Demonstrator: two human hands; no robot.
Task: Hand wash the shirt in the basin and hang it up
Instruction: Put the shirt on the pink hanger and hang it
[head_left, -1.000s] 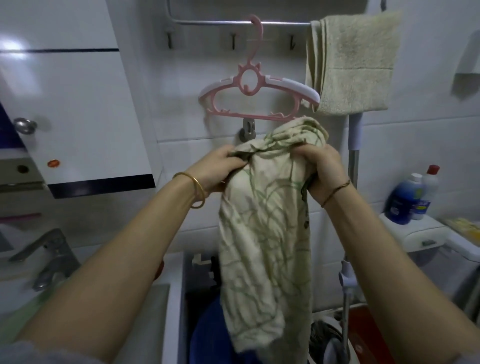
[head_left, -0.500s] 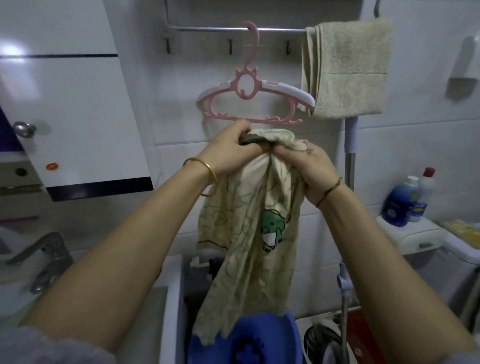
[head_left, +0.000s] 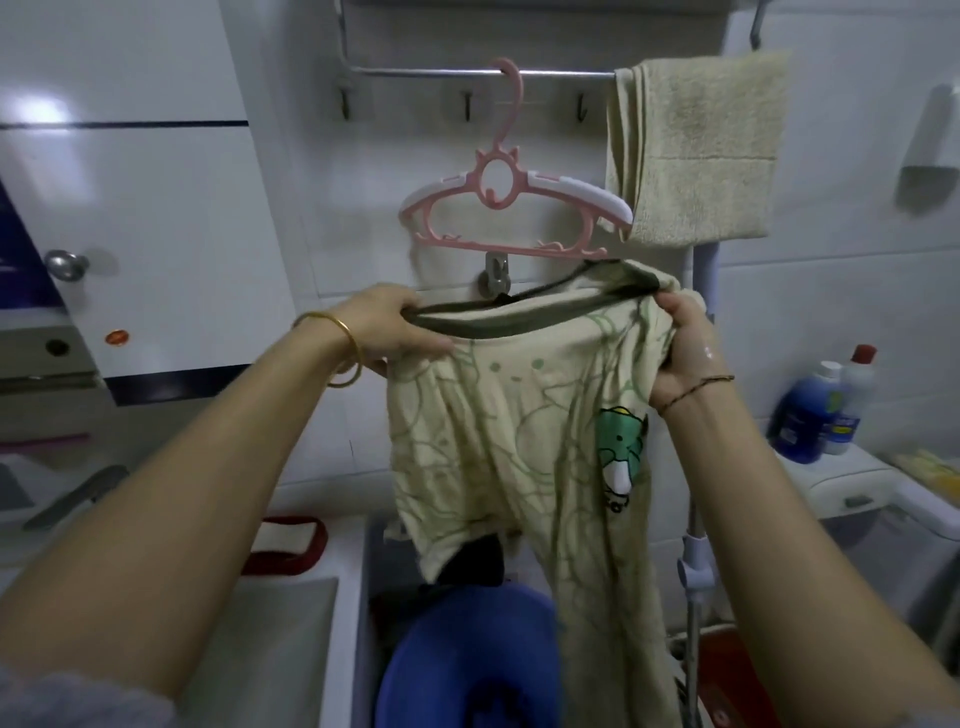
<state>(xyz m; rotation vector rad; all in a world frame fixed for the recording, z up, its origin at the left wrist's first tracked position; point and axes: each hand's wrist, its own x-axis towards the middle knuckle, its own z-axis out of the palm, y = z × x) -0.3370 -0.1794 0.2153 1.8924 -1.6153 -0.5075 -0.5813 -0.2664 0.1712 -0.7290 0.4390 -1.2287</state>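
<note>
- Far left: white cabinet door (head_left: 130, 249) with a round metal knob (head_left: 63, 264); below it a metal tap (head_left: 78, 496), blurred.
- Red-edged soap dish (head_left: 288, 543) sits on the ledge beside the sink basin (head_left: 260, 649), lower left.
- Left hand (head_left: 392, 330), gold bangle (head_left: 345, 353) at the wrist, grips the left end of the shirt's dark neck band; fingers curled over the band, thumb under.
- Shirt (head_left: 519, 441), pale yellow with green line pattern and a green cartoon figure on its right side, is held up in the air between both hands, neck opening stretched wide, body hanging down in front of the tiled wall.
- Pink and white hanger (head_left: 514, 208) hangs by its hook from the metal rail (head_left: 441, 73), just above the shirt's neck; whether they touch, cannot tell.
- Blue tub (head_left: 467, 660) sits below the shirt's hem, bottom centre.
- Beige towel (head_left: 696, 150) draped over the rail, right of the hanger, its lower corner behind the hanger's right arm.
- Right hand (head_left: 685, 343), thin cord bracelet at the wrist, clamps the right end of the neck, fabric bunched in its fingers. Hands are well apart.
- Far right: blue bottle (head_left: 805, 415) and a red-capped bottle (head_left: 852, 400) side by side on a white surface.
</note>
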